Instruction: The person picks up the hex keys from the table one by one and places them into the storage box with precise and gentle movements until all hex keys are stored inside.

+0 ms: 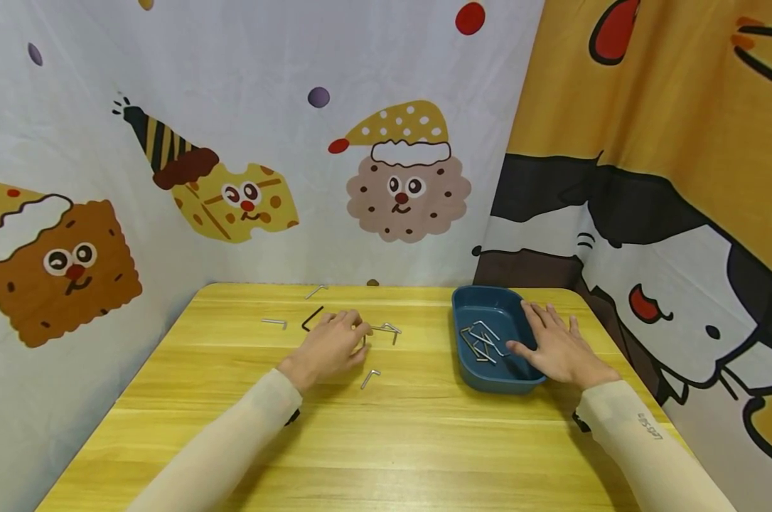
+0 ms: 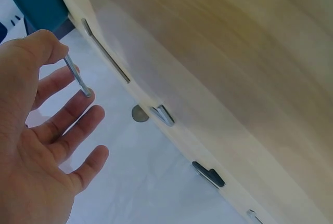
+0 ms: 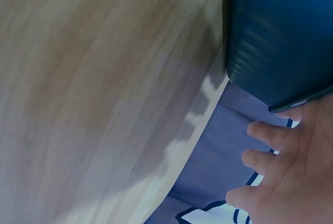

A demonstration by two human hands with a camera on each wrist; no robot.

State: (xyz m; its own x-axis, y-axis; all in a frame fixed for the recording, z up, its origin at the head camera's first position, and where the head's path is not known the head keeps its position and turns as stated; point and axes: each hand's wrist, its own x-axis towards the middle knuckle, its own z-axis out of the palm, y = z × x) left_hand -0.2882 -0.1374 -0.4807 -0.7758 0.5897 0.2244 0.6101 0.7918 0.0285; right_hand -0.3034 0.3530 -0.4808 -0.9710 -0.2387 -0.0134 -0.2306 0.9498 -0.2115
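Note:
My left hand (image 1: 331, 345) pinches a small silver Allen key (image 2: 77, 76) between thumb and index finger, above the table's middle. The other left fingers are spread loosely in the left wrist view. My right hand (image 1: 561, 348) rests over the right rim of a blue plastic bin (image 1: 497, 385), its thumb reaching inside and its fingers extended along the outside. Several Allen keys (image 1: 485, 345) lie crossed on the bin's floor. Just right of the left hand, more silver Allen keys (image 1: 389, 328) lie on the wood. A black Allen key (image 1: 306, 323) is partly behind that hand.
A wooden table (image 1: 424, 448) carries everything. One silver Allen key (image 1: 370, 379) lies nearer me, another (image 1: 274, 322) at the left, and a third (image 1: 315, 291) by the back edge. Printed curtains (image 1: 264, 57) hang behind the table and at its right side.

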